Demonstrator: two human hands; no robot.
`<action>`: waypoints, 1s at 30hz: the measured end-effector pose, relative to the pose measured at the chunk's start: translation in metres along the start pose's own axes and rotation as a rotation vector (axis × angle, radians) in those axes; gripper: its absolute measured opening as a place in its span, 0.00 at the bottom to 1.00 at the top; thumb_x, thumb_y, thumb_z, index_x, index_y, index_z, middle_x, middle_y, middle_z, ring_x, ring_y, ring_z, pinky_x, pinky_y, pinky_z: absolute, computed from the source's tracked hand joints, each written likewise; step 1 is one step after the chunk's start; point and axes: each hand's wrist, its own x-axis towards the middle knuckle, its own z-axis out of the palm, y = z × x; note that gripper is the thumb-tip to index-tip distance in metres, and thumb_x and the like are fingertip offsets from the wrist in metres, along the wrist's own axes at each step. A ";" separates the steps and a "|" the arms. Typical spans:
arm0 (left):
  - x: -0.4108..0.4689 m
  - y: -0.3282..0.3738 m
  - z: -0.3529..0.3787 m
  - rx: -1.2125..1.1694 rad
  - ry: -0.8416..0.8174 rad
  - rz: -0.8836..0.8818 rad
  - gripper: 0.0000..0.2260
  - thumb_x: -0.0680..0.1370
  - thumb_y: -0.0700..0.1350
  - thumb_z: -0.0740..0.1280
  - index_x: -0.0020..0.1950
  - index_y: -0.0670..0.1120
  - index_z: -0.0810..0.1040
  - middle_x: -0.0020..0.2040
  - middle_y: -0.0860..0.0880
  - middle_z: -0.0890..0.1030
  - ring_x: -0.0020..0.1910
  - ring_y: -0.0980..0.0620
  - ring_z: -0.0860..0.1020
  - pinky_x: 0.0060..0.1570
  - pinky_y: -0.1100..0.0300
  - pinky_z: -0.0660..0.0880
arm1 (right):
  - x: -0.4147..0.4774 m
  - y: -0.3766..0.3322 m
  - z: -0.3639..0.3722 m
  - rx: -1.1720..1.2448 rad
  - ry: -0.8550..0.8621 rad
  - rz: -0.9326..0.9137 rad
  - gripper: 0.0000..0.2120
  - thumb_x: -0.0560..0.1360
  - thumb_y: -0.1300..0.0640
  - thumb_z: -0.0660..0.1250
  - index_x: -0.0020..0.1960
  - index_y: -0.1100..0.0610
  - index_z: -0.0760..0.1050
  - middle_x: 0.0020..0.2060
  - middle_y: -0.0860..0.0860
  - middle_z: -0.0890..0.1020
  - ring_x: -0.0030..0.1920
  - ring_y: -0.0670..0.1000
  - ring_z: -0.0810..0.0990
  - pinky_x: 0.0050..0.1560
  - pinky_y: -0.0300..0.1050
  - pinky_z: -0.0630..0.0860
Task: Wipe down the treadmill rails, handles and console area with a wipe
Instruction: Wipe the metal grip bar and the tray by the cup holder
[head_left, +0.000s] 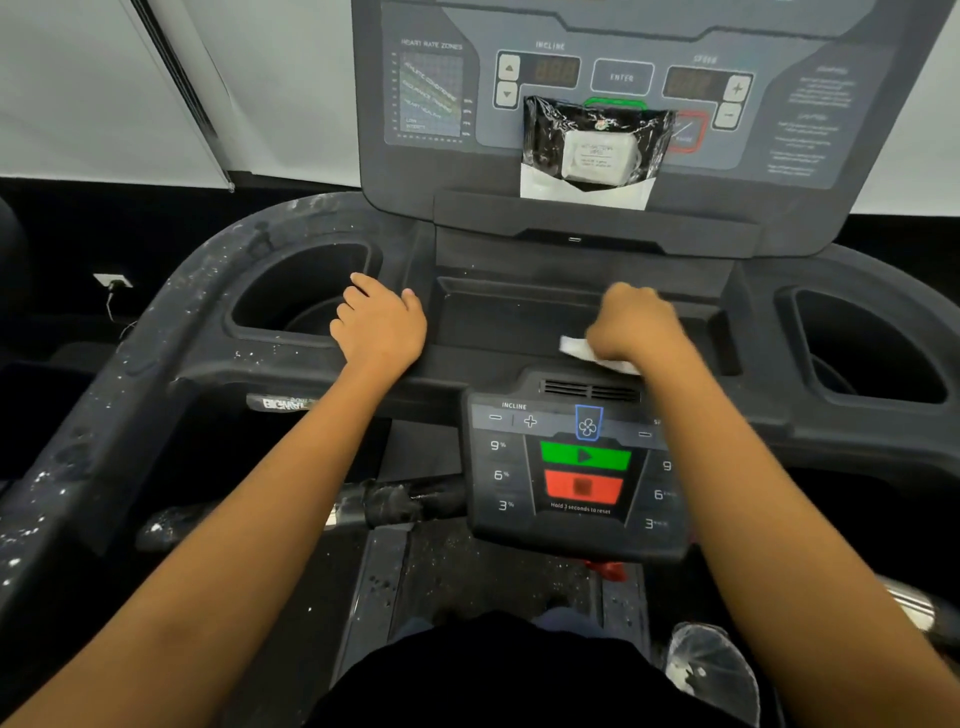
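Note:
I stand at a dark treadmill console (571, 234). My right hand (634, 325) is shut on a white wipe (576, 349) and presses it onto the front rim of the shallow centre tray (498, 312). My left hand (379, 325) rests flat, fingers apart, on the console surface between the left cup holder (301, 291) and the tray. The left rail (104, 415) is speckled with white dust. A black pack of wipes (592, 150) leans upright against the upper display panel (452, 93).
A lower control pad (576, 467) with green and red buttons juts toward me below the tray. The right cup holder (872, 353) is at far right. A horizontal handlebar (395, 504) crosses under the pad. A crumpled clear wrapper (711, 670) lies at bottom right.

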 end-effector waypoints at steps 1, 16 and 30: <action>0.000 0.000 0.000 0.002 0.001 -0.003 0.32 0.82 0.54 0.53 0.77 0.34 0.48 0.74 0.35 0.60 0.71 0.36 0.63 0.67 0.43 0.60 | -0.003 -0.019 0.003 0.006 -0.016 -0.076 0.17 0.75 0.58 0.63 0.62 0.64 0.72 0.62 0.65 0.74 0.62 0.65 0.74 0.58 0.52 0.73; 0.002 -0.006 -0.005 0.003 -0.018 0.026 0.32 0.82 0.56 0.53 0.77 0.35 0.50 0.74 0.36 0.61 0.70 0.36 0.64 0.66 0.44 0.62 | 0.006 -0.147 0.030 0.104 0.311 -0.462 0.10 0.77 0.69 0.59 0.56 0.64 0.76 0.56 0.60 0.78 0.58 0.60 0.76 0.50 0.50 0.75; -0.001 -0.010 -0.008 0.005 -0.049 0.067 0.32 0.82 0.54 0.54 0.77 0.36 0.49 0.74 0.37 0.61 0.71 0.37 0.64 0.66 0.45 0.63 | -0.005 -0.168 0.025 0.206 0.243 -0.433 0.06 0.77 0.62 0.65 0.53 0.63 0.75 0.53 0.60 0.79 0.55 0.60 0.78 0.44 0.48 0.72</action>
